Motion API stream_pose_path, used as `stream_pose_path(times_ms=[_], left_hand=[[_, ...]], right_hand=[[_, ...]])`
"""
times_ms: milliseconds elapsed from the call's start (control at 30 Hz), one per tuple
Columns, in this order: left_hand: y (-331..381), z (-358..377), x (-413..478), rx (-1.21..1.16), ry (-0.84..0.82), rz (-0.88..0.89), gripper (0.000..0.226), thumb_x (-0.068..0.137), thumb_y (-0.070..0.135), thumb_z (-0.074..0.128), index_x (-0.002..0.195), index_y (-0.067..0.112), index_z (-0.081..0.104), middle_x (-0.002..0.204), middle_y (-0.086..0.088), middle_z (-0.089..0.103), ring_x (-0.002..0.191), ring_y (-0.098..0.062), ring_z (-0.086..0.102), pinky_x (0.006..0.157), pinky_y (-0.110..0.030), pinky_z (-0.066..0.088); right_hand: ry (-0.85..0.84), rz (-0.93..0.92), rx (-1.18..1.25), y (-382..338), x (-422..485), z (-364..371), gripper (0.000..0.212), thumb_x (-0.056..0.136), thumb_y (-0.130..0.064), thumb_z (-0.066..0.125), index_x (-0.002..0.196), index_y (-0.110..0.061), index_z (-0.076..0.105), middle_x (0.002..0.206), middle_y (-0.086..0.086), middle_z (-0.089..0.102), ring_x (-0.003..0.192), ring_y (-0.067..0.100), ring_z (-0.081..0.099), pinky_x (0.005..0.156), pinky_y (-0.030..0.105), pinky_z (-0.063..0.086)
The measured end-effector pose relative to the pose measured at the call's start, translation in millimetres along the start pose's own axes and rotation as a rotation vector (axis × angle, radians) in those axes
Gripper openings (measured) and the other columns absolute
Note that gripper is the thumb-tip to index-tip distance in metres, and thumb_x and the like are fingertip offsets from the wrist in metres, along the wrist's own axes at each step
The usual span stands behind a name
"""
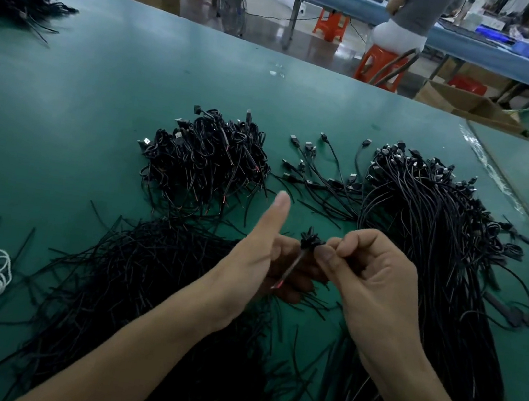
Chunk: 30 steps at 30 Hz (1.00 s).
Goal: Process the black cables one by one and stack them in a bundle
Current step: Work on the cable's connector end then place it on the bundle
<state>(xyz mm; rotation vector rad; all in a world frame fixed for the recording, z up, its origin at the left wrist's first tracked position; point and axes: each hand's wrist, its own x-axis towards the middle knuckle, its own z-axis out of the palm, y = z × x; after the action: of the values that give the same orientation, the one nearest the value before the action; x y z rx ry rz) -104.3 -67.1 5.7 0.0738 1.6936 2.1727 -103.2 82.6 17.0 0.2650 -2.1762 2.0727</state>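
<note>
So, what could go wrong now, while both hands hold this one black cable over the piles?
The right hand only pinches the cable at its small knotted end, so it may slip and come loose. If it drops from the left hand, it could be lost among the loose black strands underneath. Its red-tipped end might also snag there.

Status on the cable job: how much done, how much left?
Roughly midway at best. Done: a heap of folded cables lies on the green table. In hand: one black cable, folded small, pinched by the right hand, with the left hand curled round its tail. Left: the larger pile of straight cables on the right, plus a few loose cables in between.
</note>
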Motion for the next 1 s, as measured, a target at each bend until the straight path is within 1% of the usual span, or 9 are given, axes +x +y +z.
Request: stream_pose_path(times_ms=[133,267,400,500,600,767,867,933,1000], left_hand=[[-1.8,-4.2,1.5,0.139,0.100,0.081,0.043,0.093,0.052,0.061,0.076,0.017,0.080,0.066,-0.002,0.065,0.062,-0.015,0.053,0.059,-0.024,0.043],[0.8,-8.3,1.3,0.239,0.061,0.125,0.018,0.091,0.019,0.070,0.073,0.020,0.073,0.060,0.007,0.060,0.054,-0.005,0.053,0.050,-0.017,0.044],[3.7,-13.0,0.2,0.489,0.065,0.200,0.012,0.090,0.016,0.072,0.080,0.022,0.070,0.065,0.009,0.064,0.058,-0.007,0.055,0.056,-0.024,0.046],[13.1,-18.0,-1.5,0.614,0.084,0.281,0.011,0.089,0.015,0.072,0.092,0.025,0.070,0.073,0.010,0.071,0.059,-0.001,0.061,0.057,-0.019,0.049],[34.6,-40.1,9.8,0.649,0.337,0.393,0.015,0.088,0.020,0.071,0.100,0.029,0.067,0.081,0.009,0.073,0.056,-0.003,0.064,0.055,-0.020,0.054],[73.2,-106.1,43.5,0.525,0.884,0.526,0.026,0.092,0.028,0.069,0.115,0.016,0.069,0.080,0.010,0.069,0.047,0.001,0.060,0.048,-0.015,0.051],[70.0,-143.4,59.5,0.616,1.012,0.366,0.034,0.095,0.033,0.064,0.121,0.011,0.068,0.088,-0.001,0.070,0.058,-0.015,0.067,0.061,-0.031,0.059],[60.9,-156.2,68.9,0.766,0.976,0.208,0.030,0.098,0.036,0.059,0.101,0.008,0.072,0.080,-0.009,0.067,0.068,-0.031,0.067,0.072,-0.040,0.058],[53.8,-157.9,75.8,0.888,0.974,0.116,0.041,0.099,0.037,0.054,0.070,0.009,0.063,0.062,-0.011,0.057,0.064,-0.032,0.060,0.063,-0.039,0.049]], right_hand=[[-0.081,0.028,-0.002,2.1,0.3,-3.5,0.032,0.085,0.011,0.066,0.073,-0.018,0.060,0.073,0.000,0.070,0.070,0.011,0.069,0.069,0.019,0.055],[-0.074,0.146,0.037,4.9,0.6,-9.7,0.022,0.083,0.005,0.070,0.075,-0.012,0.059,0.071,0.001,0.070,0.071,0.012,0.069,0.068,0.017,0.054],[-0.090,0.353,0.217,3.4,2.0,-9.9,0.019,0.071,-0.009,0.076,0.070,-0.016,0.059,0.065,0.003,0.064,0.061,0.012,0.063,0.057,0.018,0.052],[-0.128,0.425,0.310,3.3,6.2,-10.0,0.018,0.073,-0.013,0.074,0.081,-0.014,0.058,0.068,0.005,0.069,0.058,0.011,0.063,0.052,0.019,0.050],[-0.070,0.338,-0.037,12.1,11.3,-20.9,0.002,0.093,-0.016,0.065,0.093,-0.016,0.063,0.079,0.002,0.075,0.067,0.009,0.067,0.058,0.016,0.049],[0.047,0.194,-0.823,45.9,14.9,-58.9,0.009,0.097,-0.024,0.060,0.104,-0.024,0.066,0.093,-0.014,0.065,0.083,-0.003,0.059,0.065,0.006,0.044],[0.005,0.216,-1.042,62.3,18.7,-64.0,0.031,0.100,-0.028,0.054,0.127,-0.014,0.058,0.115,0.000,0.061,0.104,0.014,0.056,0.088,0.027,0.050],[0.001,0.234,-1.178,66.2,23.2,-60.1,0.038,0.102,-0.033,0.049,0.133,-0.012,0.053,0.120,0.004,0.058,0.112,0.021,0.053,0.095,0.036,0.049],[0.004,0.240,-1.315,67.0,29.4,-55.2,0.036,0.103,-0.035,0.046,0.130,-0.013,0.053,0.118,0.005,0.059,0.109,0.022,0.054,0.090,0.035,0.049]])
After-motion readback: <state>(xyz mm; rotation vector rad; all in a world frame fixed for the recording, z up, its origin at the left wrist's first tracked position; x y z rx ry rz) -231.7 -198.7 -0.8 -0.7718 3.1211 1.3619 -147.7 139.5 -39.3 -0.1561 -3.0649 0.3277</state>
